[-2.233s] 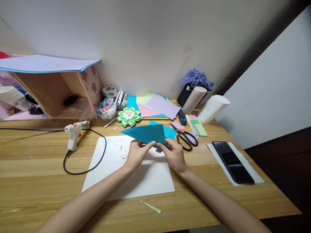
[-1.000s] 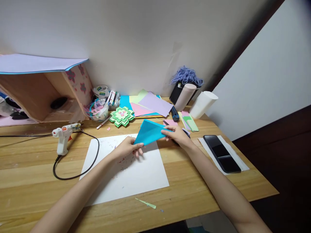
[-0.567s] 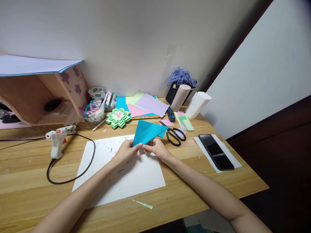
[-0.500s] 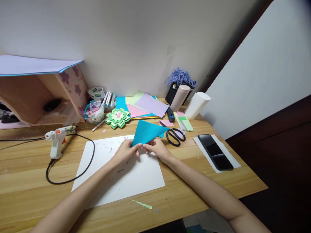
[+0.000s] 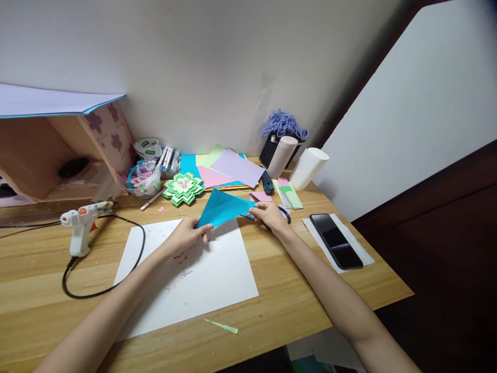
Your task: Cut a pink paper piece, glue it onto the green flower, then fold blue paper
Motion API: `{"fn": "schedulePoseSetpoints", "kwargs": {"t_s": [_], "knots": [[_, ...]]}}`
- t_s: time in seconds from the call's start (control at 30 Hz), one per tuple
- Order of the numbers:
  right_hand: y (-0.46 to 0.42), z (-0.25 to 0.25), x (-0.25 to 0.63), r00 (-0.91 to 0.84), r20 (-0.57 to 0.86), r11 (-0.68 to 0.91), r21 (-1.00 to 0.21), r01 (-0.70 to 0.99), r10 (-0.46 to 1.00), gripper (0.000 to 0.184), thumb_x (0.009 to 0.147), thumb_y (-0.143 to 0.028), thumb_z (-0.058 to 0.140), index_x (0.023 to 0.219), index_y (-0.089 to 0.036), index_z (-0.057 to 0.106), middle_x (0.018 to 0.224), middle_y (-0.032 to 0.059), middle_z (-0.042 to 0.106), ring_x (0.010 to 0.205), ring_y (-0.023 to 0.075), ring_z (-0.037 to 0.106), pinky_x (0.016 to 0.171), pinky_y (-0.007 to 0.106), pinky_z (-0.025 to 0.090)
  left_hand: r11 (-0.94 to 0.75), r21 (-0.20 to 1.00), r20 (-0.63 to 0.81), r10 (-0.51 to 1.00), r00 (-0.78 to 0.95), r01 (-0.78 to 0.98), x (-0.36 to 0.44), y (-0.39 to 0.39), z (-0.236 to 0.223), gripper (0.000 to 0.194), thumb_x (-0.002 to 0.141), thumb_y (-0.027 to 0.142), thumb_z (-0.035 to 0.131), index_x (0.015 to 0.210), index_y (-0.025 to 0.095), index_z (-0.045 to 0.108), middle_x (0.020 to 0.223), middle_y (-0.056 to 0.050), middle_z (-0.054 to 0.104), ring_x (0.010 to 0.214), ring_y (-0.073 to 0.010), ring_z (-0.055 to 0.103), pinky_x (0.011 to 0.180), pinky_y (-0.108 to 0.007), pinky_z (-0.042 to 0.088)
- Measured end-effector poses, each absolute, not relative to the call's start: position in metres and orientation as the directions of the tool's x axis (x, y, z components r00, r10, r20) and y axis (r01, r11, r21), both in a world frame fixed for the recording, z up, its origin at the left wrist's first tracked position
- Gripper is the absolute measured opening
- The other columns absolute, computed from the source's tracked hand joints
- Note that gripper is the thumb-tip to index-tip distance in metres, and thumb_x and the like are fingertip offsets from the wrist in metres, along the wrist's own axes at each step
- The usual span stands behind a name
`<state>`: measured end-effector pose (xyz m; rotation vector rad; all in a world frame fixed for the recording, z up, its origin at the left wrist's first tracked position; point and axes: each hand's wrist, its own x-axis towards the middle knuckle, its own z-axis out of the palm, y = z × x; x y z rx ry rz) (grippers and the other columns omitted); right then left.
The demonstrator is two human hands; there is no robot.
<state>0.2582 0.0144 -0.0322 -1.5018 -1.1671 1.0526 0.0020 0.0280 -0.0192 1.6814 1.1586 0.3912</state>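
Observation:
A blue sheet of paper (image 5: 223, 207), folded into a triangle, is held up between both hands above the far edge of a white sheet (image 5: 217, 274). My left hand (image 5: 191, 233) pinches its lower left corner, thumb on top. At the pointed right end, my right hand (image 5: 267, 213) grips the paper between thumb and fingers. Behind that hand lie black-handled scissors (image 5: 287, 213), mostly covered by it. Part of another blue piece shows under the held paper's right end. Coloured specks mark the white sheet.
A white glue gun (image 5: 83, 228) with a looping black cord stands left. Behind are a green layered paper flower (image 5: 183, 188), a tub of scraps (image 5: 142, 181), stacked coloured paper (image 5: 240, 168) and a blue-black cutter (image 5: 267, 182). A phone (image 5: 336, 241) lies right.
My right hand has moved from beside my left hand at the paper's bottom edge out to its right tip. The view has shifted slightly right.

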Motion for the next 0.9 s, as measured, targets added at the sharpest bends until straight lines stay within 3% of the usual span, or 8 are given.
{"fn": "schedulePoseSetpoints", "kwargs": {"t_s": [0.1,0.2,0.3,0.4,0.5,0.57,0.67,0.9], "knots": [[0.018,-0.029,0.273,0.276,-0.031,-0.091,-0.974,0.206,0.961,0.016,0.061,-0.028,0.064,0.059,-0.013,0.064,0.058,0.0033,0.064,0.046,0.0083,0.050,0.045,0.020,0.041,-0.035,0.844,-0.263,0.843,0.469,0.535,-0.001,0.031,-0.021,0.045,0.073,0.054,0.051,0.057,0.013,0.060,0.041,0.002,0.048,0.036,-0.0064,0.028,0.040,-0.021,0.018],[0.018,-0.025,0.279,0.286,0.031,-0.030,-0.978,0.207,0.958,0.021,0.069,-0.033,0.059,0.071,-0.013,0.064,0.074,0.0052,0.067,0.054,0.0085,0.055,0.052,0.020,0.045,-0.035,0.862,-0.267,0.816,0.513,0.505,-0.003,0.032,-0.019,0.039,0.073,0.051,0.053,0.070,0.013,0.063,0.048,0.000,0.057,0.038,-0.0077,0.034,0.041,-0.021,0.023],[0.012,-0.021,0.273,0.017,-0.033,-0.035,-0.980,0.197,0.999,0.028,0.072,-0.040,0.059,0.084,-0.014,0.063,0.079,0.0053,0.068,0.058,0.0098,0.059,0.051,0.020,0.046,-0.058,0.876,-0.267,0.768,0.582,0.478,-0.006,0.033,-0.014,0.034,0.073,0.047,0.055,0.074,0.015,0.064,0.050,-0.001,0.060,0.042,-0.0089,0.040,0.043,-0.020,0.026],[0.002,-0.017,0.258,-0.223,-0.176,-0.121,-0.963,0.241,0.959,0.027,0.068,-0.040,0.066,0.075,-0.014,0.060,0.068,0.0048,0.068,0.052,0.0104,0.058,0.046,0.020,0.044,-0.034,0.899,-0.247,0.784,0.569,0.437,-0.008,0.035,-0.013,0.033,0.072,0.046,0.058,0.068,0.014,0.064,0.051,-0.001,0.060,0.041,-0.0071,0.038,0.043,-0.020,0.026],[-0.005,-0.013,0.242,-0.136,-0.118,-0.090,-0.976,0.201,0.984,0.028,0.069,-0.040,0.065,0.065,-0.013,0.058,0.063,0.0045,0.067,0.047,0.0080,0.054,0.045,0.019,0.043,0.078,0.965,-0.188,0.870,0.455,0.250,-0.007,0.035,-0.014,0.037,0.072,0.048,0.058,0.068,0.012,0.065,0.061,-0.004,0.064,0.043,-0.0060,0.040,0.044,-0.019,0.030],[-0.008,-0.013,0.232,-0.052,-0.059,-0.052,-0.990,0.129,0.997,0.028,0.070,-0.040,0.065,0.065,-0.013,0.059,0.063,0.0044,0.066,0.047,0.0076,0.054,0.048,0.020,0.044,0.115,0.987,-0.150,0.900,0.410,0.109,-0.002,0.031,-0.015,0.038,0.072,0.047,0.059,0.081,0.012,0.067,0.080,-0.010,0.068,0.053,-0.0086,0.050,0.048,-0.020,0.036],[-0.011,-0.018,0.220,-0.046,-0.045,-0.043,-0.998,0.043,0.998,0.029,0.069,-0.041,0.065,0.068,-0.013,0.060,0.064,0.0049,0.067,0.048,0.0092,0.056,0.050,0.022,0.046,0.100,0.993,-0.120,0.883,0.454,0.069,0.010,0.021,-0.016,0.039,0.068,0.043,0.065,0.093,0.014,0.067,0.097,-0.012,0.067,0.069,-0.0144,0.059,0.056,-0.022,0.043],[-0.020,-0.026,0.206,-0.077,-0.075,-0.072,-0.997,0.035,0.994,0.030,0.069,-0.042,0.066,0.066,-0.013,0.058,0.063,0.0057,0.067,0.050,0.0109,0.057,0.050,0.023,0.047,0.056,0.994,-0.085,0.932,0.353,0.091,0.018,0.010,-0.015,0.032,0.068,0.045,0.064,0.072,0.014,0.066,0.072,-0.006,0.067,0.055,-0.0117,0.057,0.052,-0.022,0.045]]}}
